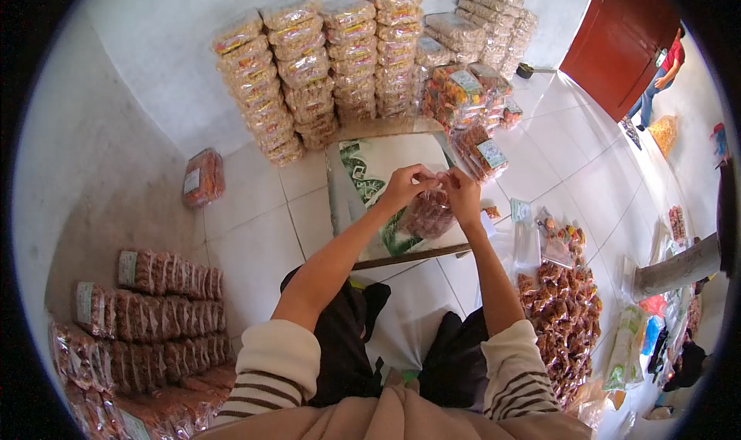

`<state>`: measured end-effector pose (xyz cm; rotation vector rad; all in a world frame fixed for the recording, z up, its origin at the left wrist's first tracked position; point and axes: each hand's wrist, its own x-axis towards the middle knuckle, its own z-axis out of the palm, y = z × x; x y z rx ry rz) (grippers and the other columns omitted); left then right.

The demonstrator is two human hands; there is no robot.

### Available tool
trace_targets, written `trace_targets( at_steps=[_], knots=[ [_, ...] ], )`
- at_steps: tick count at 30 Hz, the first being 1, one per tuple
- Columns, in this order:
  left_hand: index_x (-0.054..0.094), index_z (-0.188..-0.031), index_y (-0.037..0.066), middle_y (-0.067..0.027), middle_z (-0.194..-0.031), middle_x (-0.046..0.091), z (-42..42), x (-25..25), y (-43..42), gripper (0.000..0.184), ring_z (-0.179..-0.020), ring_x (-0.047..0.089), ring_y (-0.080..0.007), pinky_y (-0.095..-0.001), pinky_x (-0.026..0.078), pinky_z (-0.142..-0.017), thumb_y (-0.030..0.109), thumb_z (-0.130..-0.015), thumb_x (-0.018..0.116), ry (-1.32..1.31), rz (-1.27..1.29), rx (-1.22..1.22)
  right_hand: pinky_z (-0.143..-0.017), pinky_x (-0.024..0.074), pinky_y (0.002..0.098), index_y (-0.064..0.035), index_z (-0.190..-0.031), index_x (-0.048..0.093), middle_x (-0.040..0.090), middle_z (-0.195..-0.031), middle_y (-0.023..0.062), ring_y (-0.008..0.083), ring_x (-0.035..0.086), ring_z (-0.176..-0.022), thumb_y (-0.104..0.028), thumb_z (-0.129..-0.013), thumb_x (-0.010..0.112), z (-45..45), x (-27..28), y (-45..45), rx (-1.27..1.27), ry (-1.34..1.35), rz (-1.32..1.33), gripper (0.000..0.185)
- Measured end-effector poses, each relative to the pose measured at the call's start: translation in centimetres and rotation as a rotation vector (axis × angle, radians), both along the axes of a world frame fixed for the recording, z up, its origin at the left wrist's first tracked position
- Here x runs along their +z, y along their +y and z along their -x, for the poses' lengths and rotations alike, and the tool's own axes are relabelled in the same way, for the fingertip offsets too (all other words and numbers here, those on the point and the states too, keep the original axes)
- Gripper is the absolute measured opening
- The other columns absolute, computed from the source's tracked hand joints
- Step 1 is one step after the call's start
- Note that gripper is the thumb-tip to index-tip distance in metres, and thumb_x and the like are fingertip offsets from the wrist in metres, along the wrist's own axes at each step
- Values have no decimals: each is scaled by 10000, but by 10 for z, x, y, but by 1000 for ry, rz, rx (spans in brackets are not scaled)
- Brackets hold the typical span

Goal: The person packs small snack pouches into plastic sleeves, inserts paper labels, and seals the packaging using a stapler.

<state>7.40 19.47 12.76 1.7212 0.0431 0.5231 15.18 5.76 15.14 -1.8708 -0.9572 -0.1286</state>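
A clear plastic bag of reddish-brown snack packs [427,216] rests on the low table [394,158], partly hidden by my forearms and hands. My left hand [409,187] is closed in a pinch at the bag's gathered top. Close beside it, my right hand [463,197] also pinches the bag's top, its fingertips almost meeting those of the left. The fine detail between the fingers is too small to make out. Just beyond my right hand lies another packed bag with a white and green label [490,153].
Tall stacks of bagged snacks [301,62] stand along the wall behind the table. Rows of packed brown bags [154,309] are at the left. Many small packets [567,316] lie on the floor at the right. A person [662,77] is by the red door [625,38].
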Motion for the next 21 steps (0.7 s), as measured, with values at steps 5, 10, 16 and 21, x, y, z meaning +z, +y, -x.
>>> trace_targets(
  at_steps=[5, 10, 16, 21],
  knots=[
    [630, -820, 19, -12, -705, 604, 1, -5, 8, 197, -619, 529, -73, -224, 429, -565, 206, -770, 664, -7, 38, 18, -652, 465, 312, -31, -916, 627, 611, -814, 130, 204, 600, -726, -157, -757, 652, -9, -3, -29, 87, 73, 136, 204],
    [637, -791, 25, -1, -671, 602, 1, -4, 9, 172, -580, 519, -57, -210, 415, -517, 191, -760, 669, 45, 107, -39, -714, 448, 293, -24, -894, 636, 607, -825, 77, 203, 563, -780, -110, -698, 697, -11, -8, -36, 137, 34, 172, 223],
    [635, -808, 22, 8, -672, 599, -1, -6, 10, 185, -587, 511, -46, -200, 400, -512, 201, -768, 661, 96, 153, -39, -700, 442, 342, -29, -833, 647, 595, -818, 89, 253, 529, -814, -68, -681, 667, -8, -16, -30, 72, -46, 104, 158],
    [623, -829, 20, 16, -647, 570, -1, -7, 12, 208, -586, 498, -45, -198, 387, -522, 213, -766, 667, 73, 119, -32, -703, 444, 336, -34, -810, 652, 600, -802, 90, 252, 536, -802, -68, -696, 656, -5, -15, -29, 86, 64, 71, 119]
  ],
)
